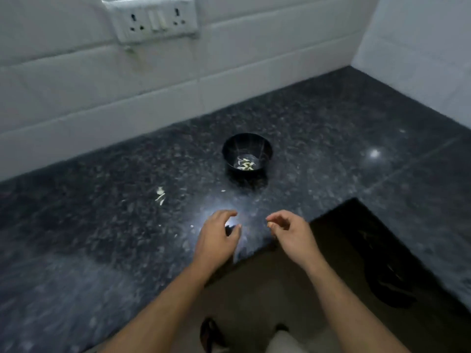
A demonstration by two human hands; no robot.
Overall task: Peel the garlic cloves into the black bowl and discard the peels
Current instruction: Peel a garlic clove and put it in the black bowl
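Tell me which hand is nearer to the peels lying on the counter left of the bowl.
Left. The left hand hovers just right of and nearer the camera than the peels; the right hand is farther right, beyond the left hand, over the counter edge.

- Dim and bluish overall; grainy, soft everywhere
- Bright white glare on the polished countertop (102, 225) between the hands, hiding part of the left hand (216, 238); a smaller glint at far right
- Motion blur across counter speckle and wall tiles (76, 85)
- Wide-angle bending of tile lines and the socket plate (150, 19) near the edges
- Deep shadow below the counter edge; floor nearly black
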